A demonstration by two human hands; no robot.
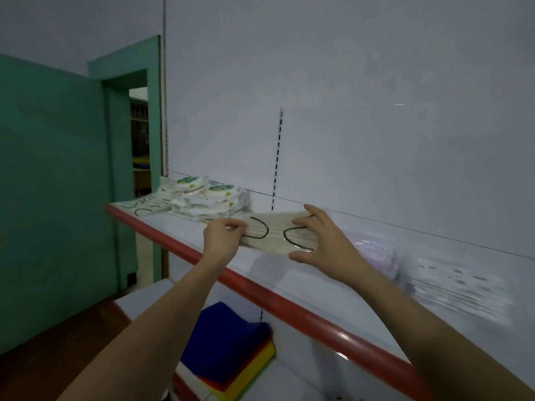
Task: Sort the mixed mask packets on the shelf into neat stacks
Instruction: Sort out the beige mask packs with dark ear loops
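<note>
Both hands, left (221, 238) and right (318, 241), grip beige clear-wrapped mask packets (275, 237); slick film risks stack fanning over red-edged white shelf (179, 244).

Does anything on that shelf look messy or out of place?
Yes. The white packets with green labels lie in a loose, slumped heap at the shelf's left end, not squared up. The beige stack between both hands looks tidy. The blurred piles on the right are hard to judge.

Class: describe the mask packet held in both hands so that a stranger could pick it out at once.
Find the red-edged shelf along the white wall. Near its middle, the left hand and right hand hold a beige mask packet. Alone among its neighbours, it shows two dark ear loops curving toward each other.
</note>
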